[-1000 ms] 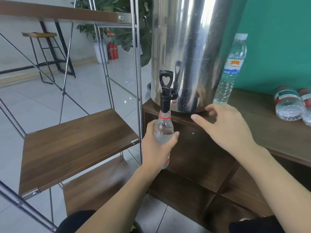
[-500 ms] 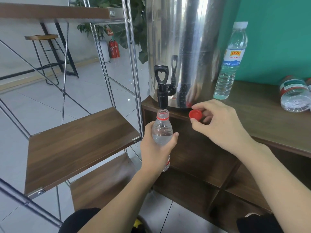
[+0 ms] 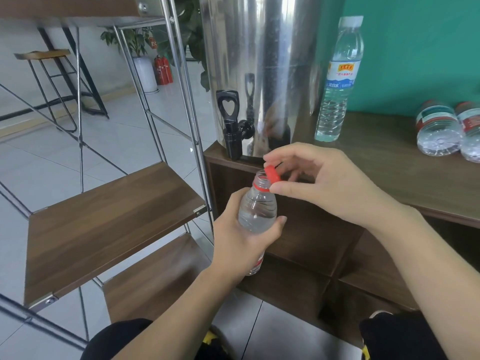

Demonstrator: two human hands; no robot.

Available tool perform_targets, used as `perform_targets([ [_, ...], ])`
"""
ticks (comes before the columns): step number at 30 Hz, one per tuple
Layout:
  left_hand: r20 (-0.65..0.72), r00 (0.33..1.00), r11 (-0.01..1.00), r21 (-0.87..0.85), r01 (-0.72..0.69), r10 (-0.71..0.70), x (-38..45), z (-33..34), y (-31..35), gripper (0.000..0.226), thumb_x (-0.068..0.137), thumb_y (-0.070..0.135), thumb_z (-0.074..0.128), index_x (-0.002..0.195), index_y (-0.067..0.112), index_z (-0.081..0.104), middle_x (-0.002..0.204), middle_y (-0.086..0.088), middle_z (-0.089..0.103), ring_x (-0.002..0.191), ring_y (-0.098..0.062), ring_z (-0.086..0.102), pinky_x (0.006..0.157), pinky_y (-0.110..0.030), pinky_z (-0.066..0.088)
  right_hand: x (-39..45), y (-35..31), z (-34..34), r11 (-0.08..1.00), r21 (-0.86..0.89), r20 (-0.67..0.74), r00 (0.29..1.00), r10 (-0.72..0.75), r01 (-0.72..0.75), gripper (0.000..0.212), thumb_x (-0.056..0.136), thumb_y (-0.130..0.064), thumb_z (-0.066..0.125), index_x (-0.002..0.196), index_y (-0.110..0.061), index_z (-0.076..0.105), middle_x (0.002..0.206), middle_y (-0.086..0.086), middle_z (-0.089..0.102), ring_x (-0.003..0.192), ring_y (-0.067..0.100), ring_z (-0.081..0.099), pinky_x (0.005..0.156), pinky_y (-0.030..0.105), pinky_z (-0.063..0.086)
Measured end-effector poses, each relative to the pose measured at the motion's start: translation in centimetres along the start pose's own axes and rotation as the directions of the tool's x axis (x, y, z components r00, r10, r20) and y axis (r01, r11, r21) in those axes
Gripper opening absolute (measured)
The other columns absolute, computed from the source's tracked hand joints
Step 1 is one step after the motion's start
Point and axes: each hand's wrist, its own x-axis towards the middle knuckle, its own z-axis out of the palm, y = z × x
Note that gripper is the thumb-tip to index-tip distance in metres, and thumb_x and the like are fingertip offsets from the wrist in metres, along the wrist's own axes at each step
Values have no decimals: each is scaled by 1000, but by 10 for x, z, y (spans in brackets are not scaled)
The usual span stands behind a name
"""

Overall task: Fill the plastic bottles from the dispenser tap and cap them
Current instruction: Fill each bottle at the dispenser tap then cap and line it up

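Note:
My left hand [image 3: 241,242] grips a small clear plastic bottle [image 3: 257,209] with water in it, held below and in front of the black tap [image 3: 232,123] of the steel dispenser [image 3: 262,68]. The bottle's mouth is open and carries a red neck ring. My right hand [image 3: 319,183] pinches a red cap [image 3: 272,174] between thumb and fingers, tilted at the right edge of the bottle's mouth.
A tall capped water bottle [image 3: 339,81] stands upright on the brown counter [image 3: 389,162] right of the dispenser. Two bottles [image 3: 436,128] lie on their sides at the far right. A metal-framed rack with wooden shelves [image 3: 111,224] stands to the left.
My left hand lowered the bottle away from under the tap. My right hand picked the red cap off the counter and carried it to the bottle's mouth.

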Motion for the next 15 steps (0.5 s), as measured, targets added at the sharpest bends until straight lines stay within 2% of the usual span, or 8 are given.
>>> perform_targets([
  [4, 56, 998, 1000, 26, -19, 17, -2, 2, -1, 61, 73, 40, 88, 125, 25, 60, 105, 13, 70, 99, -16, 71, 83, -30, 59, -2, -3, -9, 999, -53, 97, 995, 4, 1, 33, 86, -16, 78, 118, -25, 73, 113, -12, 71, 99, 13, 67, 90, 32, 55],
  [8, 91, 995, 998, 34, -48, 45, -3, 4, -1, 63, 72, 46, 86, 126, 23, 61, 104, 15, 70, 98, -15, 71, 84, -29, 59, -3, -7, -16, 985, -169, 155, 986, 62, -36, 31, 86, -22, 78, 114, -31, 75, 109, -15, 69, 97, 11, 65, 87, 28, 54],
  [11, 124, 989, 995, 48, -92, 86, -3, 4, -2, 61, 74, 43, 86, 125, 23, 60, 104, 16, 69, 98, -16, 71, 81, -23, 57, -2, -13, -13, 953, -295, 123, 986, 112, -71, 28, 76, -47, 78, 101, -34, 75, 92, -15, 67, 88, 1, 61, 77, 18, 50],
  [13, 140, 986, 993, 63, -96, 87, -3, 4, -1, 59, 75, 38, 88, 124, 22, 61, 101, 16, 68, 95, -14, 71, 78, -18, 55, 0, -14, -10, 912, -401, 78, 988, 130, -88, 41, 67, -67, 70, 88, -32, 72, 80, -13, 64, 79, -1, 59, 69, 16, 48],
  [15, 164, 983, 994, 58, -95, 84, -2, 3, -2, 57, 75, 33, 90, 123, 19, 62, 100, 15, 68, 92, -15, 70, 77, -18, 53, 1, -12, -8, 871, -481, 36, 991, 127, -95, 49, 64, -76, 67, 80, -30, 68, 73, -11, 63, 74, 2, 58, 64, 19, 49],
])
